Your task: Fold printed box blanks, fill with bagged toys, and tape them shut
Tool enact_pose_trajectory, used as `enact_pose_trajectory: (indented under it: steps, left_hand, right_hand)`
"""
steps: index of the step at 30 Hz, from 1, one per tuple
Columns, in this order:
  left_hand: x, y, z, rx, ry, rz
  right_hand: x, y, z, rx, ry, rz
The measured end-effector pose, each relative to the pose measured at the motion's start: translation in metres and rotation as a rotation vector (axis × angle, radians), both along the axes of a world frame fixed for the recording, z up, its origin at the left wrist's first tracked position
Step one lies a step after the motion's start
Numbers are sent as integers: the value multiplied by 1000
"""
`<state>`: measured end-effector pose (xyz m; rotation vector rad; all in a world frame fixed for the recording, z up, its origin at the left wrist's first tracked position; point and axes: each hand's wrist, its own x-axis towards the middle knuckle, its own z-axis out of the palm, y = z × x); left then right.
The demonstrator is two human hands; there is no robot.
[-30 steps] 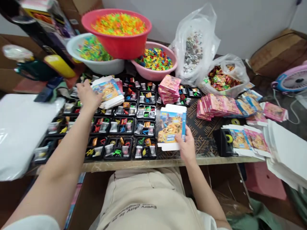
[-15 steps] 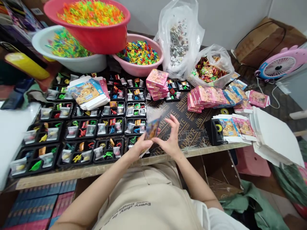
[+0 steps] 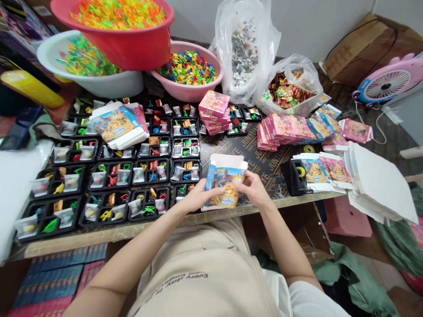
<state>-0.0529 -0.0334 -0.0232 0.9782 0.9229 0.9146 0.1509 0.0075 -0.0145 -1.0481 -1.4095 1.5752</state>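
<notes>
A blue and yellow printed carton [image 3: 228, 180] with its white top flap raised is held between both hands at the table's front edge. My left hand [image 3: 196, 196] grips its left side, the thumb lying across the printed face. From the right, my right hand [image 3: 255, 189] pinches the carton's other edge, fingers partly hidden behind it. Just left of the hands, black compartment trays [image 3: 150, 205] stand in rows, holding small wrapped sweets and coloured plastic toys. A pile of flat printed cartons [image 3: 119, 127] lies across some trays.
Filled pink boxes [image 3: 214, 105] are stacked behind the hands, with more pink boxes [image 3: 280, 128] to the right. A black tape dispenser [image 3: 294, 176] stands beside flat cartons [image 3: 313, 171]. Behind are a red basin [image 3: 128, 46], a pink basin [image 3: 188, 90], plastic bags [image 3: 244, 57] and a fan [image 3: 385, 86].
The carton has turned from nearly edge-on to face me and shows its printed front. My right hand, apart from it before, has moved right and closed on its right edge.
</notes>
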Motion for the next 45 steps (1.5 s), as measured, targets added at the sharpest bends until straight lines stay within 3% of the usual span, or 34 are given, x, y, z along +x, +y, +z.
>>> enact_pose_trajectory:
  steps: [3,6,9,13,18,24,28,34,37,43,45]
  left_hand:
    - [11,6,-9,28,84,142]
    - [28,5,-11,7,-106,298]
    - [39,1,-7,-46,-285,333]
    - [38,0,1,-104,-255,304]
    - [33,2,13,-124,-195,330]
    - [48,-2,11,127,-200,595]
    - [43,-2,5,243,-89,520]
    - [20,5,10,317,169,345]
    - [12,10,5,493,260,254]
    - [-6,5,-23,807,426,65]
    - [-9,5,-29,953,483,96]
  right_hand:
    - [1,-9,-7,3,-37,-224]
    - [1,-22,-17,26,-84,-378]
    - [-3,-35,-25,69,-35,-421]
    - [-11,-41,-23,43,158,-452]
    - [-17,-37,-7,-9,189,-468]
    - [-26,-40,-12,221,226,-633]
    - [-23,-43,-20,280,75,-630]
    - [-4,-41,-22,429,-80,-512]
    - [6,-35,-30,548,-152,-431]
    - [37,-34,-47,789,-372,-140]
    - [62,-39,-47,766,-498,-252]
